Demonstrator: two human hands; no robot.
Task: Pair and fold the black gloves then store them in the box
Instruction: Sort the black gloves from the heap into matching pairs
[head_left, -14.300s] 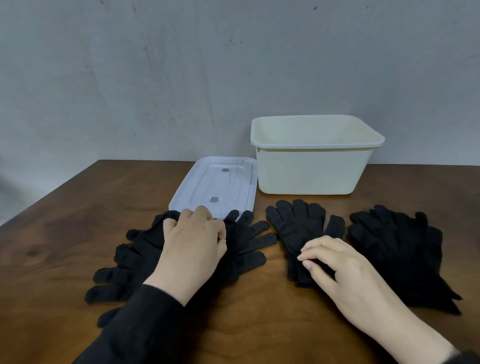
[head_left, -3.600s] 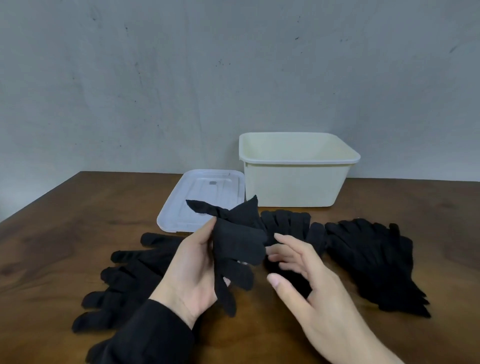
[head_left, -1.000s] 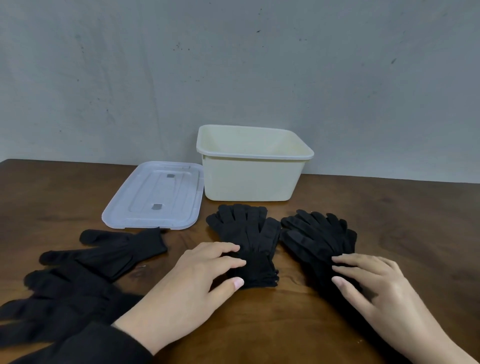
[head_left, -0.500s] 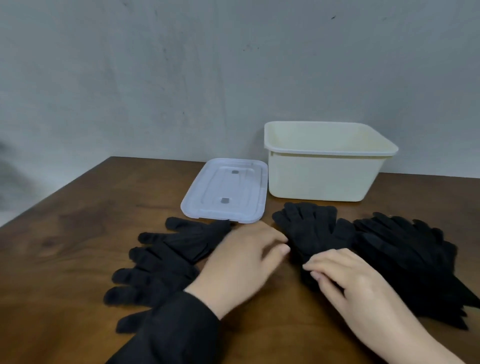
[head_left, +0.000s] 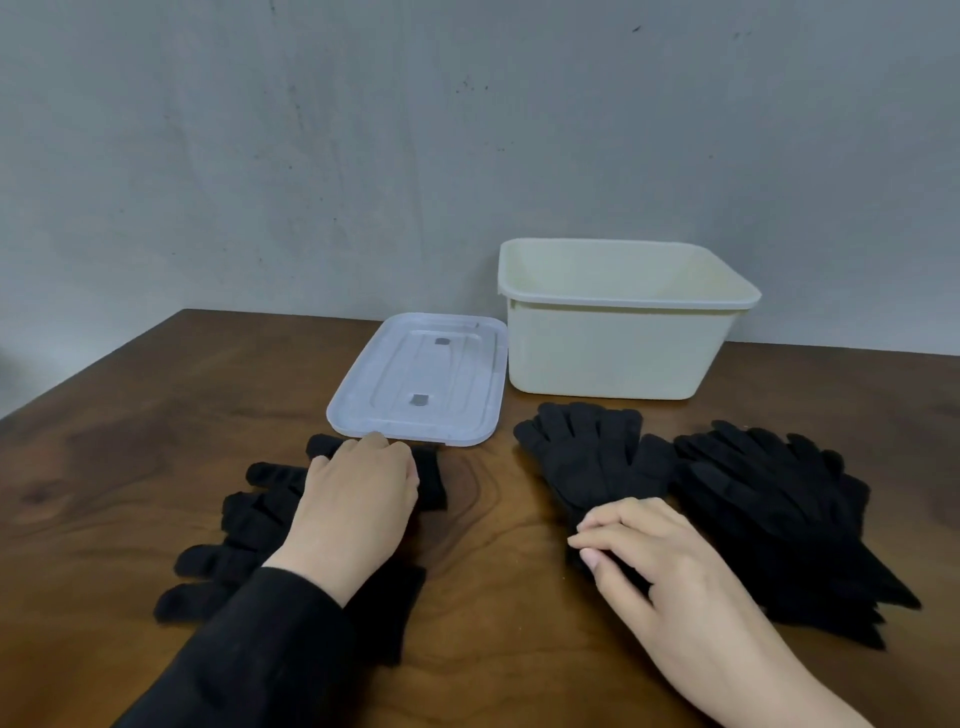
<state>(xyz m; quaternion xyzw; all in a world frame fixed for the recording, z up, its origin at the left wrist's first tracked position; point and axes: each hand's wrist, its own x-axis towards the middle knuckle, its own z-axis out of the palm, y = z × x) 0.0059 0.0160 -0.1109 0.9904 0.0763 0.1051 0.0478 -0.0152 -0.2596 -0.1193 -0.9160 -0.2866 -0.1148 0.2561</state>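
Observation:
A pile of loose black gloves (head_left: 244, 519) lies at the front left of the table. My left hand (head_left: 358, 499) lies on its top glove with the fingers bent down over the cloth. A flat stack of matched black gloves (head_left: 587, 457) lies in the middle, fingers pointing at the box. My right hand (head_left: 660, 561) rests on its near cuff end with loosely bent fingers. A bigger heap of black gloves (head_left: 779, 509) lies just to the right. The cream box (head_left: 623, 301) stands open behind them; I see nothing inside it.
The clear plastic lid (head_left: 421, 384) lies flat to the left of the box, its near edge close to my left hand. The brown wooden table (head_left: 156, 415) ends at a grey wall behind and has its left edge in view.
My left hand has moved left, away from the middle stack, and has come down on the top glove of the left pile. My right hand stays on the middle stack's cuff end.

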